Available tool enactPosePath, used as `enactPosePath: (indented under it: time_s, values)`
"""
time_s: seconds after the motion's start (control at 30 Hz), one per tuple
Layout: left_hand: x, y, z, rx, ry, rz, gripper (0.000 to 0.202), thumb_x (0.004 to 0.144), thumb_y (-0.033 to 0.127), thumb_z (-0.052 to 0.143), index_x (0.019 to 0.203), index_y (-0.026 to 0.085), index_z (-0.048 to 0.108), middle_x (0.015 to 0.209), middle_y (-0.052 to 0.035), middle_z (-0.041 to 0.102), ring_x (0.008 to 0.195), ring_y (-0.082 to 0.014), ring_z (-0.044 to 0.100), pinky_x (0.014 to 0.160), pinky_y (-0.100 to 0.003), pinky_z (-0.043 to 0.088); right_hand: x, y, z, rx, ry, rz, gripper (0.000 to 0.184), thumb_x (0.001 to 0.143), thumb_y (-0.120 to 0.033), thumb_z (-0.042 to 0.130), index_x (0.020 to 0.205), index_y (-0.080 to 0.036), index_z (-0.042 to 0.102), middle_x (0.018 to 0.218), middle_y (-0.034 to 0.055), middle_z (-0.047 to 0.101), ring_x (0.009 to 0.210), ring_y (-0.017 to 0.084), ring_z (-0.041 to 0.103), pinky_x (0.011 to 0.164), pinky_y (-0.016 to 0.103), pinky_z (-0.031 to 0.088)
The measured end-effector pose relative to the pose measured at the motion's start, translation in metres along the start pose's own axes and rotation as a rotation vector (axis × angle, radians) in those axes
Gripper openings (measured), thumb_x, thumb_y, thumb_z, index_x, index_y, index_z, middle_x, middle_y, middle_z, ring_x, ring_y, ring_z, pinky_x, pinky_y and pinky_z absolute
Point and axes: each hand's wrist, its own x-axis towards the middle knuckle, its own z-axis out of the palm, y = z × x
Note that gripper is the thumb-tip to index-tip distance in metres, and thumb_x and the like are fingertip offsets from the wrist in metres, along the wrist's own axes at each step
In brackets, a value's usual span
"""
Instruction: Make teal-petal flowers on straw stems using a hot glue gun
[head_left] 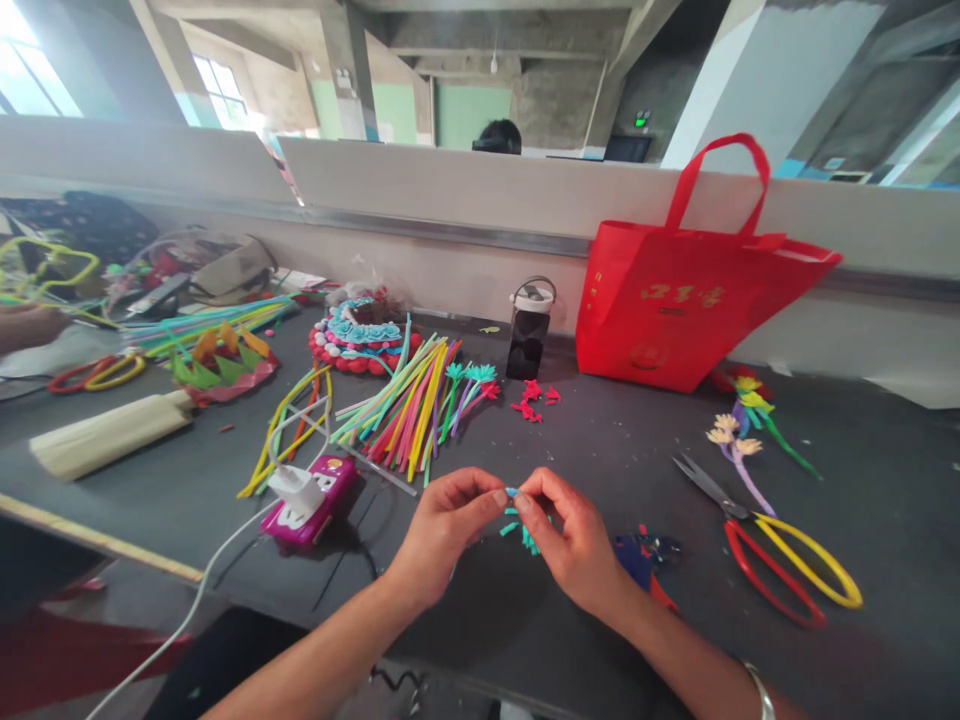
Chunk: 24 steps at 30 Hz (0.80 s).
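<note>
My left hand [448, 520] and my right hand [571, 540] meet above the dark table [187, 490], both pinching a small teal pipe-cleaner piece [519, 520] between thumb and fingertips. Its short teal ends stick out below my fingers. A fanned bundle of coloured pipe cleaners [409, 395] lies just beyond my left hand. Scissors with red and yellow handles [780, 550] lie to the right of my right hand. A dark blue and red scrap [643, 555] rests beside my right wrist.
A red tote bag [690, 300] stands at the back right, a black bottle [529, 330] next to it. Small red pieces [534, 398], finished pipe-cleaner flowers [739, 430], a pink device with a white charger [307, 495], a round craft piece [358, 335] and a paper roll [105, 435] lie around. Another person's hand [26, 325] shows at far left.
</note>
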Motion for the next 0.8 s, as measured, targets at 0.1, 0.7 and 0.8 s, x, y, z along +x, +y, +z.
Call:
enactPosePath:
  time_s: [0.1, 0.7, 0.8]
  values:
    - [-0.0005, 0.0004, 0.0007, 0.019, 0.006, 0.024, 0.025, 0.073, 0.038, 0.077, 0.077, 0.015, 0.068, 0.058, 0.0049, 0.047, 0.050, -0.0054, 0.030, 0.046, -0.021, 0.021, -0.0002, 0.0010, -0.0001, 0.022, 0.000, 0.016, 0.025, 0.096, -0.036, 0.046, 0.076, -0.021, 0.049, 0.067, -0.0029, 0.049, 0.061, 0.013, 0.047, 0.059, 0.025, 0.038]
    - [0.0003, 0.0065, -0.0015, -0.012, -0.024, -0.037, 0.019, 0.068, 0.028, 0.076, 0.064, 0.014, 0.064, 0.053, 0.0050, 0.047, 0.047, -0.0044, 0.029, 0.043, -0.020, 0.021, 0.0018, 0.0077, -0.0058, -0.344, -0.058, -0.387, 0.015, 0.095, -0.015, 0.043, 0.081, -0.020, 0.046, 0.076, 0.0016, 0.048, 0.075, 0.018, 0.043, 0.067, 0.032, 0.035]
    - [-0.0004, 0.0052, -0.0003, -0.024, -0.012, -0.032, 0.019, 0.068, 0.028, 0.075, 0.064, 0.014, 0.064, 0.051, 0.0061, 0.043, 0.046, -0.0042, 0.028, 0.043, -0.020, 0.020, 0.0009, 0.0077, -0.0052, -0.450, -0.039, -0.439, 0.017, 0.094, -0.013, 0.043, 0.079, -0.020, 0.046, 0.075, 0.0024, 0.049, 0.074, 0.018, 0.043, 0.068, 0.034, 0.036]
